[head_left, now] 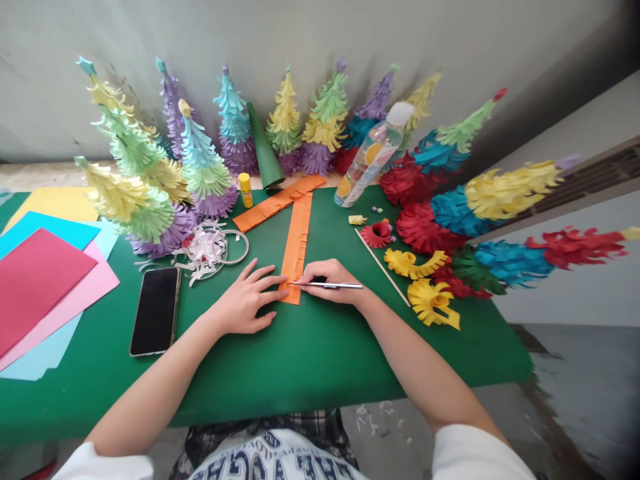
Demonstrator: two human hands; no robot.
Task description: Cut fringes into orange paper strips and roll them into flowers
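Note:
My left hand [253, 298] lies flat with fingers spread, its fingertips pressing the left edge of an orange paper strip [298, 233]. The strip has short slits along its right edge. In my right hand [327, 279] is a slim silver pen-like tool [340, 286], held nearly level with its thin tip over the strip's lower part. Whether that tip is a blade or a point I cannot tell. A second orange strip [270, 205], also slit, lies slantwise beyond the first one.
Fringed paper trees [233, 120] stand along the back and right. Nearby are a green paper cone [265, 157], glue stick [245, 191], plastic bottle [367, 160], phone [155, 311], tape rings [239, 248], a thin stick [383, 268], yellow fringed pieces [431, 303] and coloured sheets [40, 287].

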